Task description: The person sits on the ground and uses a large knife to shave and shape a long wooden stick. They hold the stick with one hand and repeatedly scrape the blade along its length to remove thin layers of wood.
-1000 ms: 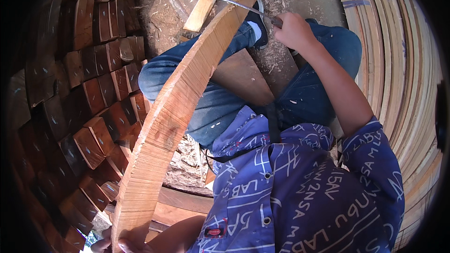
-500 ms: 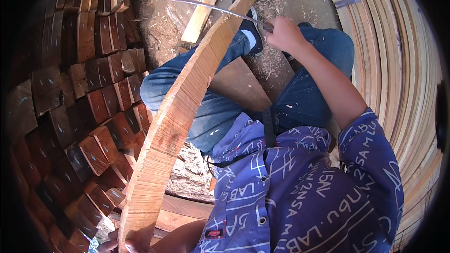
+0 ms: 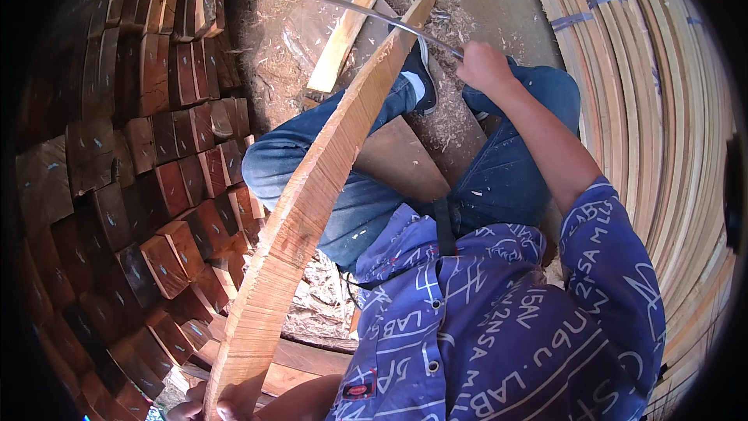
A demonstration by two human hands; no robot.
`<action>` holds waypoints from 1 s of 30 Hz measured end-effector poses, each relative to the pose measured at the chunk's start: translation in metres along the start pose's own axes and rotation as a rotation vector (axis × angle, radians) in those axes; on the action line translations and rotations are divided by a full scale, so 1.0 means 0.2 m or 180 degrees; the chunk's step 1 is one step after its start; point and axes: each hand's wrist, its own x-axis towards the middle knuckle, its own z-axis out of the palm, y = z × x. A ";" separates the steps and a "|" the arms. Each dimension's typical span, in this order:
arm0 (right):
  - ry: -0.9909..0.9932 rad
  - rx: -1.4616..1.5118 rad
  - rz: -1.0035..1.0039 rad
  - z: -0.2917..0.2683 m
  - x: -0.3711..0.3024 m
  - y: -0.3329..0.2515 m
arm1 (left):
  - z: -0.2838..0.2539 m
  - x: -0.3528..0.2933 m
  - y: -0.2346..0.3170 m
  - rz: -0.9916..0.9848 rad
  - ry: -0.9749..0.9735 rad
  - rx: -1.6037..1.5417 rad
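A long, slightly curved plank [image 3: 292,226] runs diagonally from the lower left up past my left knee, its sawn face marked with fine cross lines. My left hand [image 3: 209,409] grips its near end at the lower edge, thumb on the face, the other fingers partly hidden. My right hand [image 3: 485,67] is closed around the handle of a machete [image 3: 362,9], a long thin blade pointing left. Its blade crosses the plank's far tip; contact with the wood cannot be made out. Most of the handle is covered by my fingers.
Stacked dark red-brown wood blocks [image 3: 164,187] rise along the left. Long pale strips [image 3: 623,109], bound with tape, fill the right. Beyond my feet, another pale piece of wood [image 3: 339,47] lies on ground strewn with shavings. A flat board [image 3: 397,157] lies between my legs.
The machete's tip has swung right, and its blade appears shorter. My right hand has shifted slightly right and nearer. My left hand keeps its hold on the plank; the view has shifted a little.
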 end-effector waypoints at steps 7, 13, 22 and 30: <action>0.0044 0.0504 0.0453 -0.02 0.09 0.18 | 0.00 0.02 0.01 -0.0041 -0.0011 0.0079; -0.0047 0.1198 -0.0127 -0.04 -0.05 -0.14 | 0.04 0.02 0.04 0.0007 -0.0046 0.0025; -0.0749 0.2520 0.0564 0.03 -0.50 -0.28 | -0.05 -0.10 0.07 0.0180 -0.0154 -0.0090; -0.0527 0.3200 0.0861 0.10 -0.86 -0.18 | -0.03 -0.10 0.18 0.1859 -0.0952 -0.1440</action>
